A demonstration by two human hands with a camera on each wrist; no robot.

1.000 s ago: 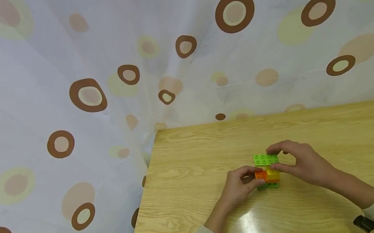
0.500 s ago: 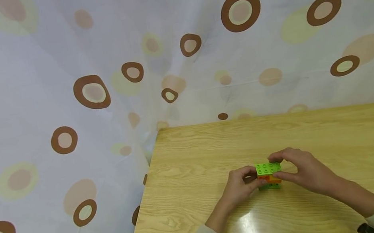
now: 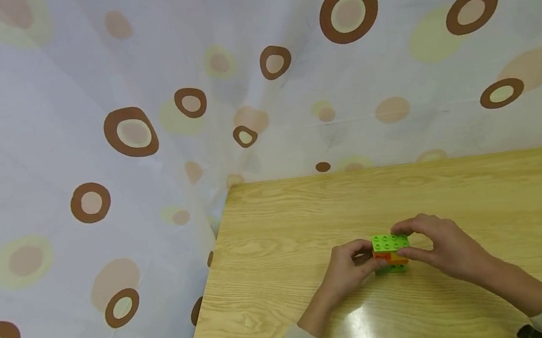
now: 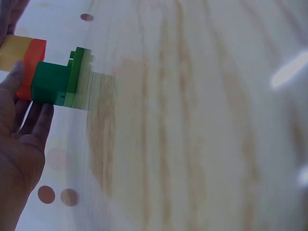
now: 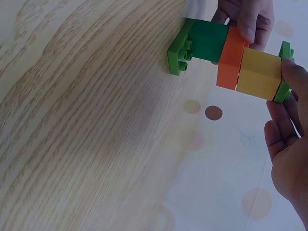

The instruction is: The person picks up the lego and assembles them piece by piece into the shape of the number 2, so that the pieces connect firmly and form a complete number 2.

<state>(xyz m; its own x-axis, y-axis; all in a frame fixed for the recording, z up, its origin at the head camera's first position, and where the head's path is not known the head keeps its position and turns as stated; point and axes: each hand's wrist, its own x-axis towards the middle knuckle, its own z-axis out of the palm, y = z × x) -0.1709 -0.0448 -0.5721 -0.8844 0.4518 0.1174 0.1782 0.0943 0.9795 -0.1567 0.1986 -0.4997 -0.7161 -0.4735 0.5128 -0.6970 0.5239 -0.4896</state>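
Observation:
A stack of toy building bricks stands on the wooden table between the hands. From the bottom up come a flat light green plate (image 5: 176,54), a dark green brick (image 5: 207,40), an orange brick (image 5: 228,65) and a yellow brick (image 5: 260,73). On top lies another light green plate (image 3: 385,242), studs upward. The left hand (image 3: 345,273) holds the stack at the orange brick, thumb on its near face. With thumb and fingers, the right hand (image 3: 448,247) pinches the right end of the top plate. In the head view, the top plate hides most of the yellow brick.
The wooden table (image 3: 284,219) reaches back to a pale curtain (image 3: 292,101) with brown and beige spots. A second curtain side (image 3: 48,225) runs along the table's left edge. Light glares off the surface in front of the stack.
The right hand has lowered the top light green plate onto the yellow brick; earlier it was tilted above it. The left hand has kept its hold on the orange brick.

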